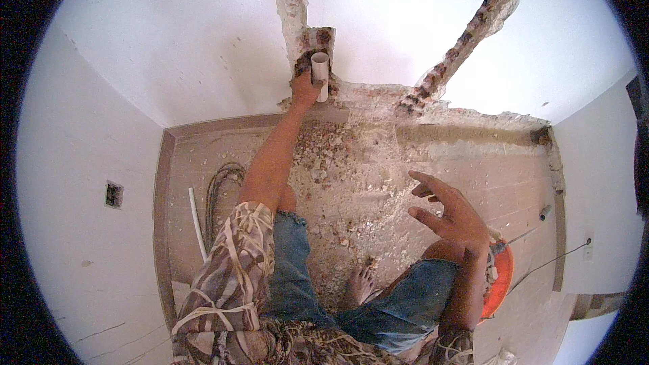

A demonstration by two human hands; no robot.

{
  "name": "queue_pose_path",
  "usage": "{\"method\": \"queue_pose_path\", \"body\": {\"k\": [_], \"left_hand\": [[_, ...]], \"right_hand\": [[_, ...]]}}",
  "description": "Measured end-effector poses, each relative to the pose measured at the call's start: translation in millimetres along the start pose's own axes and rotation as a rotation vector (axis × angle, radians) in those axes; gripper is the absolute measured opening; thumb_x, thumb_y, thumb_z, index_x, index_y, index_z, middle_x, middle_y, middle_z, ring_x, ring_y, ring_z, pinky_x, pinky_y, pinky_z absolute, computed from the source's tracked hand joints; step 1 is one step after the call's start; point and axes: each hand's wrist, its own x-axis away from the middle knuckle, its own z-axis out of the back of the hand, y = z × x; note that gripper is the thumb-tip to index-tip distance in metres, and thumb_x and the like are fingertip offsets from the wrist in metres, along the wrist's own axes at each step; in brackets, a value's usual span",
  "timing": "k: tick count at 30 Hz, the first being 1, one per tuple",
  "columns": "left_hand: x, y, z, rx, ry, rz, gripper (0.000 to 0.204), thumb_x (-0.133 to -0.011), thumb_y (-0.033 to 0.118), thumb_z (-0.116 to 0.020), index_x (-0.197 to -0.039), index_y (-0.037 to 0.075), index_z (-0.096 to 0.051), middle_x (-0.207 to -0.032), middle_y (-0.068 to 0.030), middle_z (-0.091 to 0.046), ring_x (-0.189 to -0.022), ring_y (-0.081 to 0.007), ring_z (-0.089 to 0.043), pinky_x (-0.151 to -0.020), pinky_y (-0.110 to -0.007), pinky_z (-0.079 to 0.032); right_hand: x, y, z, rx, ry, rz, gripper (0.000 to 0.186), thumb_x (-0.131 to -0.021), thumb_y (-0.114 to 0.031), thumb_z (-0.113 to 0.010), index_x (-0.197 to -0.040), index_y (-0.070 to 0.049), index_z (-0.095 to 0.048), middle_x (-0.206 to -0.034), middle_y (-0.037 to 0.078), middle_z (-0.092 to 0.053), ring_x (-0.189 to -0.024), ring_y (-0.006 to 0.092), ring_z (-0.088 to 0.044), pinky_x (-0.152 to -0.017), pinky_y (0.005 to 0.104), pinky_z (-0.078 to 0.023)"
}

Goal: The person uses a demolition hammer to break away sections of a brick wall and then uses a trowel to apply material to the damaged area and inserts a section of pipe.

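Observation:
My left hand point(307, 88) reaches out to the far wall and is closed around a short white plastic pipe point(322, 91). The pipe stands upright with its open end up, in front of a chiselled channel point(292, 7) that exposes brick. Whether its lower end rests on something, I cannot tell. Over the floor by my right knee, my right hand point(446, 213) hangs in the air with fingers apart and nothing in it.
Rubble point(331, 169) covers the middle of the floor. An orange bucket point(499, 280) of debris stands right of my leg. A coiled hose point(220, 186) and a thin white pipe point(197, 223) lie left. A diagonal channel point(473, 34) cuts the wall; a cable point(541, 267) crosses the floor at right.

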Motion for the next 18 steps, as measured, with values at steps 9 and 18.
{"method": "queue_pose_path", "body": {"k": [9,18], "left_hand": [[1,0,-10,-0.029,-0.004,0.01,0.064,-0.076,0.034,-0.078,-0.125,-0.001,-0.054,-0.104,-0.0254,-0.067,-0.096,-0.0428,-0.065,-0.085,-0.052,-0.049],[-4,-21,-17,0.023,-0.069,0.106,0.065,-0.077,0.036,-0.076,-0.125,-0.002,-0.054,-0.101,-0.0267,-0.067,-0.096,-0.0427,-0.065,-0.086,-0.05,-0.051]], "right_hand": [[4,4,0,0.01,0.0,0.002,0.064,-0.087,-0.028,-0.073,-0.143,-0.018,-0.046,-0.116,0.014,-0.064,-0.106,0.0292,-0.062,-0.091,0.0418,-0.051],[0,5,-6,-0.001,0.013,0.066,0.065,-0.087,-0.022,-0.074,-0.144,-0.014,-0.045,-0.112,0.013,-0.066,-0.103,0.0257,-0.063,-0.088,0.0379,-0.051]]}}
